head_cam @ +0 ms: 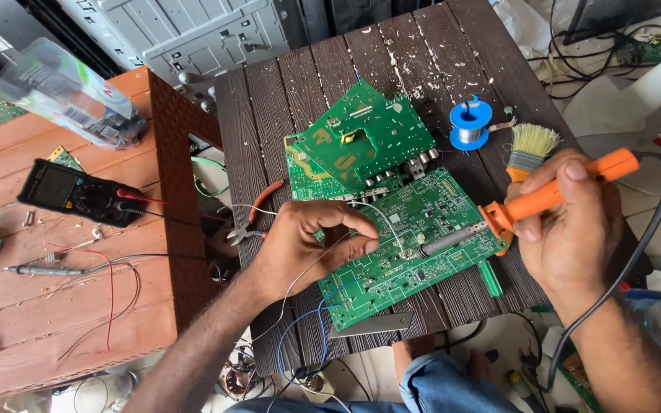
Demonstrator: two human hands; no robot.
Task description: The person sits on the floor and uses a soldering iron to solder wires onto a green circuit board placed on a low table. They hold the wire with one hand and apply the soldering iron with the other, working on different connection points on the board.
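Note:
My right hand (571,226) grips an orange-handled soldering iron (545,197), its metal tip resting on a green circuit board (415,237) that lies on a small dark wooden table (269,115). My left hand (307,245) pinches a thin silver solder wire (380,218) and holds its end at the iron's tip. Two more green boards (365,138) lie stacked behind the first one.
A blue solder spool (470,124) and a paintbrush (531,149) lie at the back right. Orange-handled pliers (254,218) sit at the table's left edge. A black multimeter (78,191) with probes rests on the reddish bench to the left. A green screwdriver (490,279) lies near the board.

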